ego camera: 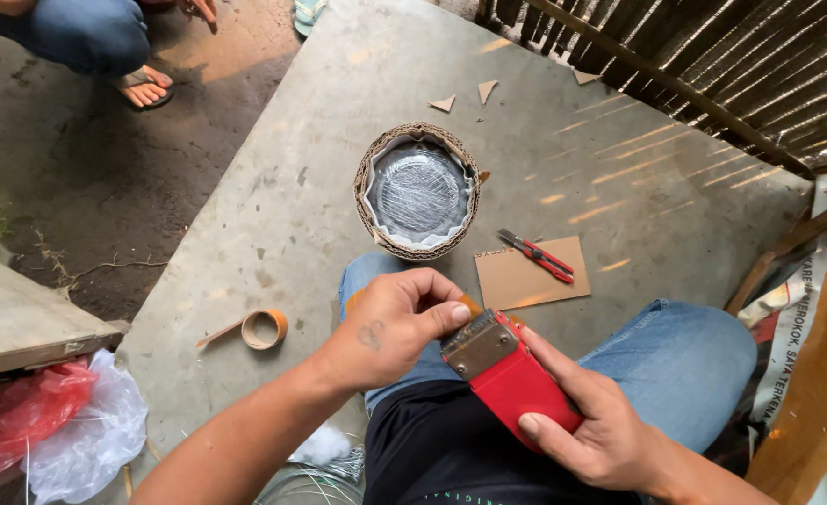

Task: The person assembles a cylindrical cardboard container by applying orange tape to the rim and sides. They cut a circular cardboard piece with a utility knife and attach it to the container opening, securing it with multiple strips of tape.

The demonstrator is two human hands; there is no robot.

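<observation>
Sunlit concrete slab (pixel 273 215), dirt ground (pixel 86 168)

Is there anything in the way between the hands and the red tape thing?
No. The right hand grips the red tape dispenser and the left hand pinches at its metal end; nothing sits between.

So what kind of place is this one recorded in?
Likely an informal outdoor work spot at a home: the person sits on a bare concrete slab beside packed dirt ground, with a slatted bamboo wall behind and plastic bags nearby.

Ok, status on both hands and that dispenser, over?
Right hand holds red tape dispenser. Left hand pinches at its blade end. Wrapped round bundle sits ahead, untouched.
</observation>
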